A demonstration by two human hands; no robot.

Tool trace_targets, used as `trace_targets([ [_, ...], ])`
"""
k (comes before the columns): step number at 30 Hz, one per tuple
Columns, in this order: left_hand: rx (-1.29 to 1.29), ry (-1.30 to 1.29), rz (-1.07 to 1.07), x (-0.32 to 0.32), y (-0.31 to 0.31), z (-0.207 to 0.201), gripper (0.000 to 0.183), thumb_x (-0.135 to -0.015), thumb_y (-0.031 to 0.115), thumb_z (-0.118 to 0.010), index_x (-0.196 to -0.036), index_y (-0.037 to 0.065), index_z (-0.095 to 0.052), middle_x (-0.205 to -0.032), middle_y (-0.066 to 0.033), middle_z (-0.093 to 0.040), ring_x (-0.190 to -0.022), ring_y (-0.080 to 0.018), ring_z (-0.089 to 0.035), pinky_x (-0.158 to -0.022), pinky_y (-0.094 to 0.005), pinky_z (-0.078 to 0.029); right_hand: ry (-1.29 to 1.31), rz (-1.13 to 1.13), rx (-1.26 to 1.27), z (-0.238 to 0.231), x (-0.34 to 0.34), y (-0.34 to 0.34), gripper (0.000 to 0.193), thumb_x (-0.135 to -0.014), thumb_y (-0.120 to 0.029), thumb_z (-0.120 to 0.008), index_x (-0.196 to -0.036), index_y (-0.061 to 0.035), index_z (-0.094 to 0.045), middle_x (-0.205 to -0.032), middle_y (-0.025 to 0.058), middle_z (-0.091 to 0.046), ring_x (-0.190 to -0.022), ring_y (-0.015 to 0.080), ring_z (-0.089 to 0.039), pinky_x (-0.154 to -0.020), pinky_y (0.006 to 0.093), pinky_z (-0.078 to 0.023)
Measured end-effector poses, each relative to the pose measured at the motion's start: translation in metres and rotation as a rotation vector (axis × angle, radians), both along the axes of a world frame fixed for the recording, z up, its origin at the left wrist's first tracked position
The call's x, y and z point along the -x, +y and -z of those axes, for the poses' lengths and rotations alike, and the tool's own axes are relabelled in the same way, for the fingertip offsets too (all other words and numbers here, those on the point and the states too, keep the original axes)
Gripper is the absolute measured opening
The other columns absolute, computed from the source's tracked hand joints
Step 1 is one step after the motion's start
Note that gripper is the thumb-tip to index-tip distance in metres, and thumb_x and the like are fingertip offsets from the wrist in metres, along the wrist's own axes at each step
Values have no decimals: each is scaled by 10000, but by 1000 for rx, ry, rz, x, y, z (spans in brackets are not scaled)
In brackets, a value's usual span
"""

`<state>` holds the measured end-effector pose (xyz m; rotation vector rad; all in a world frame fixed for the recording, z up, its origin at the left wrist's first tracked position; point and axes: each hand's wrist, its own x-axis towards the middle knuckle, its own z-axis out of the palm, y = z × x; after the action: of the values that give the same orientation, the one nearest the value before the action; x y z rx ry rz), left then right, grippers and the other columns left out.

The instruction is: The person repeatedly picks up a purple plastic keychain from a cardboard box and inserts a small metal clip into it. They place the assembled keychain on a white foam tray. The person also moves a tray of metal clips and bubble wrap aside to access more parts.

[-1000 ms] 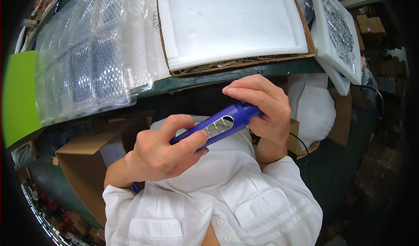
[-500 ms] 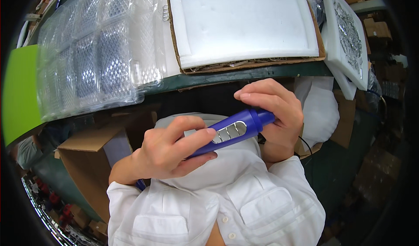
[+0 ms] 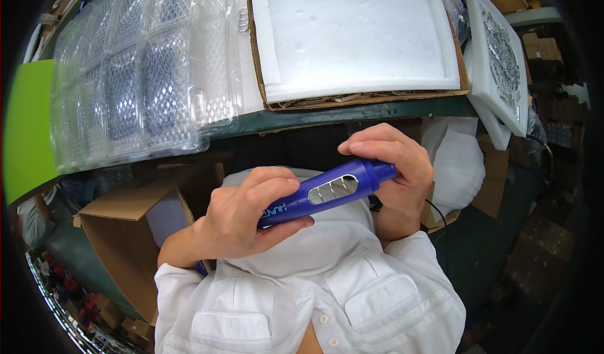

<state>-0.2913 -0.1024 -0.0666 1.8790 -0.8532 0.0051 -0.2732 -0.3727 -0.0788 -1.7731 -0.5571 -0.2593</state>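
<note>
A blue cylindrical handheld object (image 3: 299,202) lies slantwise in front of my chest. Its side has an oval silvery window (image 3: 333,189) crossed by several thin bars, and pale lettering shows near its left end. My left hand (image 3: 236,209) wraps round that left end, with fingers above and thumb side below. At the narrower right end (image 3: 384,170) is my right hand (image 3: 399,175), the tip tucked against its palm. Its fingers arch over the top and their tips stand clear of the cylinder; the right thumb is hidden.
Clear plastic compartment trays (image 3: 145,71) lie on the bench at left, beside a green panel (image 3: 28,127). A cardboard box with white foam (image 3: 358,36) stands in the middle. Right of it, a white foam slab (image 3: 481,65) carries a heap of small metal pieces. An open carton (image 3: 116,241) stands below left.
My left index finger has drawn back from the oval window onto the body, uncovering the lettering. The right hand keeps its place at the narrow end; the view has shifted slightly.
</note>
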Motion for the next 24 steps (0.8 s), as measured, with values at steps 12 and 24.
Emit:
trace_targets([
  [12,-35,-36,-57,-3,4,3,774,-694,44,-980,-1342,37,-556,-1150,-197,-695,-902,-269,-756,-701,-329,-638,-169,15,30,-4,-6,0,425,-690,80,-781,-1095,-42,-749,-999,165,-769,-832,266,-750,-665,312,-596],
  [24,-216,-269,-124,-62,23,-72,601,-724,56,-948,-1242,-29,-654,-1119,-204,-707,-903,-322,-746,-725,-371,-640,-107,189,45,-6,-23,-20,359,-803,140,-769,-1138,18,-725,-1010,183,-771,-882,296,-771,-744,343,-626],
])
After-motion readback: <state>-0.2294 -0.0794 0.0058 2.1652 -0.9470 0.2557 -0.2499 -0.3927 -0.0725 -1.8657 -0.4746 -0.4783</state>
